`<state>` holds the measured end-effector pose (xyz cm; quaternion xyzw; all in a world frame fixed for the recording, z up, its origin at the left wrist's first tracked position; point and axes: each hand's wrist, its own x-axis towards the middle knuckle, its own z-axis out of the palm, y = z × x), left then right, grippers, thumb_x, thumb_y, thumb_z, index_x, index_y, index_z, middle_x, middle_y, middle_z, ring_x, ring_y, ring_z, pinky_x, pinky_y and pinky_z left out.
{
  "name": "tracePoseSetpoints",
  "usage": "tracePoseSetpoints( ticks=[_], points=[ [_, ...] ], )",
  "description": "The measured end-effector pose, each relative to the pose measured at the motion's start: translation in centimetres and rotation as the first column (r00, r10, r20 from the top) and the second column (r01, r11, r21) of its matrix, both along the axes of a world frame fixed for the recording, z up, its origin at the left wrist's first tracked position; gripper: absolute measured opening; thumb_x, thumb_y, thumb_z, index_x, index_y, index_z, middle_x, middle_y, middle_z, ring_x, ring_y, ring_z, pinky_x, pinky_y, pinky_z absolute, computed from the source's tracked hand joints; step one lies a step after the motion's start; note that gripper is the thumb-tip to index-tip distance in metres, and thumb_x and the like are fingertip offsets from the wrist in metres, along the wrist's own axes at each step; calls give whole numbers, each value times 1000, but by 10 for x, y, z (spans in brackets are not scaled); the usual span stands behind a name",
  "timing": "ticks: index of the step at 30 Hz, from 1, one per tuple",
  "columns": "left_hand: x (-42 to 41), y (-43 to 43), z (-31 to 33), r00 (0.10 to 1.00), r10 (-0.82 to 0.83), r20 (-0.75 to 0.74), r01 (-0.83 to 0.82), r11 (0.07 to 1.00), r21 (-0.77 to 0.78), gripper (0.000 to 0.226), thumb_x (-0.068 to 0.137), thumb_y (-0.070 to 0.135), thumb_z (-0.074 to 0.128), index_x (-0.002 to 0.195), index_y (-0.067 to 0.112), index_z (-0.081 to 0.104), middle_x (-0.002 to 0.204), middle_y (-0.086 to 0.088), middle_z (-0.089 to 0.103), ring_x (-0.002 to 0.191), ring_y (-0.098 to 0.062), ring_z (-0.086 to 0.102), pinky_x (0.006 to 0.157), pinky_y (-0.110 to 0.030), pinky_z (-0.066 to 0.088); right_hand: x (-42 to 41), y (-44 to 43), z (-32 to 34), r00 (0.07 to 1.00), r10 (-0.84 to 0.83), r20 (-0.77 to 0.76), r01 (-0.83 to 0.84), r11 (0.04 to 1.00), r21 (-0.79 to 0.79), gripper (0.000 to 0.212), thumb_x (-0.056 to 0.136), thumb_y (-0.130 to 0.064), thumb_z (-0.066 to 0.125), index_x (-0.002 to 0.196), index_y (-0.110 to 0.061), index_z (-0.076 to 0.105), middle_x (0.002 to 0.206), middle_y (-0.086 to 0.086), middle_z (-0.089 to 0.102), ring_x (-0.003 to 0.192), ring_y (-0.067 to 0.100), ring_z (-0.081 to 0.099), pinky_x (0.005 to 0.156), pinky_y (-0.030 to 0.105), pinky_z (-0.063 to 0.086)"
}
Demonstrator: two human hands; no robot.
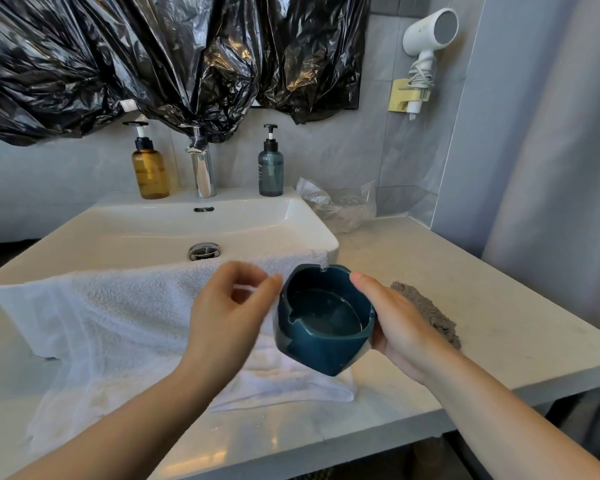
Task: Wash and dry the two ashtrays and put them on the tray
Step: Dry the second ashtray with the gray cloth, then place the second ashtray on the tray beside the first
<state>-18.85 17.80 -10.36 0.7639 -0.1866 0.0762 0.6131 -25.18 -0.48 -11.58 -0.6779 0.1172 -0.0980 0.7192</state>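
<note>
Ashtray [321,346], glazed, stiff, breakable, likely wet-slick, gripped at its wall by right fingers [364,284]; left fingers [258,289] curl beside it, hold indeterminate.

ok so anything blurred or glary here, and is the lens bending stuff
Head view: the left hand is motion-smeared at its fingertips, while the ashtray and right hand are sharp; glare streaks the black plastic sheeting; the wide lens bows the sink rim and counter edge.

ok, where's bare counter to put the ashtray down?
The ashtray fits on bare counter right of the sink, between plastic bag and grey cloth, or the front strip below the towel. Crowded: sink ledge: brown bottle, tap, grey bottle.
</note>
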Motion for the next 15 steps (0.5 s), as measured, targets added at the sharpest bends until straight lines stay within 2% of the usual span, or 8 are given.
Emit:
tracePoseSetpoints(
  ticks=[1, 2, 3, 4, 7, 10, 12, 15],
  points=[
    [3, 0, 1, 950, -91, -297, 66, 993, -93, 29, 85, 42, 65, 98, 16, 64, 100, -2, 67, 93, -19, 64, 76, -27, 51, 0, 1, 0, 1000, -13, 4, 13, 1000, -2, 31, 100, -40, 43, 105, -25, 70, 105, 2, 73, 104, 19, 64, 81, 30, 52],
    [6, 0, 1, 846, -186, -500, 128, 981, -147, 37, 85, 46, 63, 104, 14, 64, 105, -6, 67, 97, -23, 65, 79, -32, 54, -1, 3, -1, 1000, -22, 9, 22, 1000, -5, 31, 99, -40, 44, 105, -26, 70, 105, 1, 73, 104, 19, 64, 81, 31, 51],
    [8, 1, 1, 763, -243, -599, 183, 970, -161, 44, 85, 50, 60, 106, 12, 65, 107, -9, 68, 98, -26, 66, 81, -34, 56, -1, 4, -2, 999, -27, 18, 28, 999, -18, 31, 99, -41, 44, 102, -27, 72, 103, 1, 74, 103, 19, 65, 81, 31, 51],
    [9, 2, 1, 732, -263, -629, 223, 964, -143, 48, 85, 55, 57, 106, 12, 67, 105, -10, 70, 97, -27, 68, 79, -35, 57, -1, 6, -3, 999, -31, 31, 33, 999, -42, 32, 99, -41, 44, 99, -28, 73, 101, -1, 74, 103, 18, 66, 81, 31, 52],
    [8, 5, -1, 783, -236, -576, 259, 965, -43, 55, 85, 62, 49, 106, 17, 69, 104, -10, 71, 87, -25, 70, 66, -31, 57, -2, 13, -1, 998, -34, 61, 40, 994, -98, 33, 100, -40, 42, 97, -30, 73, 97, -3, 75, 100, 17, 67, 79, 30, 53],
    [4, 9, 1, 830, -277, -484, 314, 949, -4, 61, 80, 65, 51, 106, 13, 70, 100, -15, 72, 82, -27, 71, 65, -32, 58, -3, 16, 0, 998, -8, 64, 15, 993, -118, 34, 100, -40, 40, 102, -27, 72, 99, -3, 75, 101, 17, 67, 87, 35, 53],
    [0, 13, 4, 862, -294, -413, 326, 945, 8, 64, 76, 60, 58, 102, 2, 69, 96, -23, 70, 75, -26, 69, 63, -31, 58, -4, 17, 2, 998, 9, 62, -2, 993, -119, 34, 101, -39, 40, 100, -29, 73, 99, -4, 75, 101, 17, 68, 91, 37, 53],
    [-6, 16, 8, 891, -285, -354, 315, 949, 28, 53, 87, 42, 60, 97, -10, 66, 91, -34, 63, 66, -23, 63, 61, -30, 58, -6, 17, 4, 998, 36, 43, -30, 990, -135, 34, 100, -40, 41, 97, -30, 74, 98, -4, 76, 100, 16, 68, 92, 37, 51]
  ],
)
